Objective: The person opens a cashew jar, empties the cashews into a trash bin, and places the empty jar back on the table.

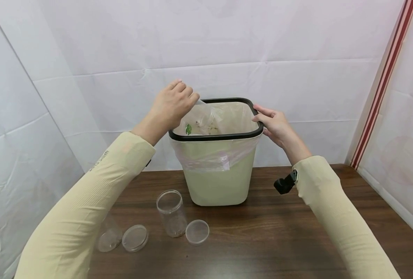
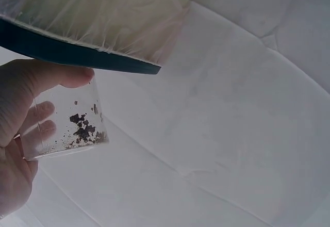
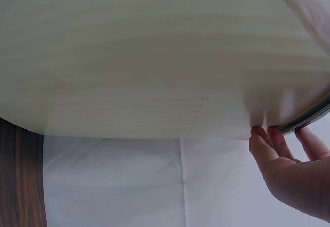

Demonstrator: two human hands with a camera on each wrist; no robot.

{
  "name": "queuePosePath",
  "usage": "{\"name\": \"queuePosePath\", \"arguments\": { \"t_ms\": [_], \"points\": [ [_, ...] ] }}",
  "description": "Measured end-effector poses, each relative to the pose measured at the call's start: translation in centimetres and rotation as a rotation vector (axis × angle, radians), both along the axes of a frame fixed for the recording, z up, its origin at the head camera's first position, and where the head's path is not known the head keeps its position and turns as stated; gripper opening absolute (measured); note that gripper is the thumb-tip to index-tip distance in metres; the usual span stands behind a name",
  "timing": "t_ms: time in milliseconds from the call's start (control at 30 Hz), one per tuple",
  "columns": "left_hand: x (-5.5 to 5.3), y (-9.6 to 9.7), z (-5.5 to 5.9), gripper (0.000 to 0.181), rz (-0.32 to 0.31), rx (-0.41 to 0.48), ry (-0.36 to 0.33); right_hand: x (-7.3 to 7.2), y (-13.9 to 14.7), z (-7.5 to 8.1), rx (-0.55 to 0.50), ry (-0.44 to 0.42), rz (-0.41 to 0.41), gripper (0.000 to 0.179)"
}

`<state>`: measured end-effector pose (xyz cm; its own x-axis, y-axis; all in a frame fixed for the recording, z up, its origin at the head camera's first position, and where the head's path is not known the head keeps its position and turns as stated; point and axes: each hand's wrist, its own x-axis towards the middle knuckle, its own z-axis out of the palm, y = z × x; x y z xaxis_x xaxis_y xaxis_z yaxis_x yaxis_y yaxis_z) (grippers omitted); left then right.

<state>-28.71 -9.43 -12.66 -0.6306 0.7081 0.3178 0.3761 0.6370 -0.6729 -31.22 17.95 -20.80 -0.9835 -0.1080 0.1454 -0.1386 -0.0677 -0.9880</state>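
My left hand (image 1: 175,102) grips a clear plastic jar (image 2: 64,100) above the left side of a pale green trash bin (image 1: 218,186). The jar is tilted, its mouth end reaching in over the bin; dark crumbs (image 2: 82,129) lie at its closed end. On the bin's right side, my right hand (image 1: 275,124) pinches the black rim (image 1: 224,137), with fingertips against the outer wall in the right wrist view. A thin translucent bag (image 1: 236,112) lines the bin and folds down outside. Inside show a green leaf-like piece (image 1: 188,129) and light scraps.
In front of the bin, an open clear jar (image 1: 171,217) stands on the brown wooden table (image 1: 262,240), with a round lid (image 1: 197,231) beside it. Another clear jar (image 1: 109,238) is partly hidden by the left sleeve, near a second lid (image 1: 135,238). White sheeting (image 1: 227,38) hangs behind.
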Motion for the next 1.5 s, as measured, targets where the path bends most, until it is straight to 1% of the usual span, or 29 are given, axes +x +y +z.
{"name": "queuePosePath", "arguments": {
  "t_ms": [200,400,567,733,867,1033,1200,1333,1500],
  "points": [
    [-0.1,-0.4,-0.4,0.041,-0.022,0.051,-0.006,0.1,0.0,-0.1,0.004,-0.006,0.002,0.058],
    [0.0,-0.7,-0.5,0.042,-0.034,0.1,-0.006,0.2,0.2,0.0,0.01,-0.01,-0.006,0.058],
    [0.0,-0.8,-0.8,0.045,-0.059,0.144,0.002,0.5,0.5,-0.1,0.009,-0.004,-0.006,0.056],
    [0.1,-0.7,-1.0,0.051,-0.065,0.181,-0.012,1.0,1.1,-0.2,0.061,0.002,0.003,0.057],
    [0.3,-0.6,-1.2,0.055,-0.071,0.211,-0.02,1.5,1.6,-0.1,0.07,0.015,0.024,0.058],
    [0.5,-0.4,-1.1,0.058,-0.075,0.277,-0.04,2.0,2.1,0.1,0.055,0.017,0.034,0.06],
    [0.9,0.0,-0.9,0.061,-0.071,0.377,-0.069,2.3,2.5,0.3,0.043,0.011,0.045,0.061],
    [1.0,0.4,-1.1,0.061,-0.08,0.436,-0.076,2.5,2.9,0.4,0.066,0.009,0.057,0.061],
    [0.9,0.9,-1.4,0.065,-0.067,0.51,-0.107,2.8,3.7,0.5,0.056,0.008,0.07,0.06]
  ]
}}
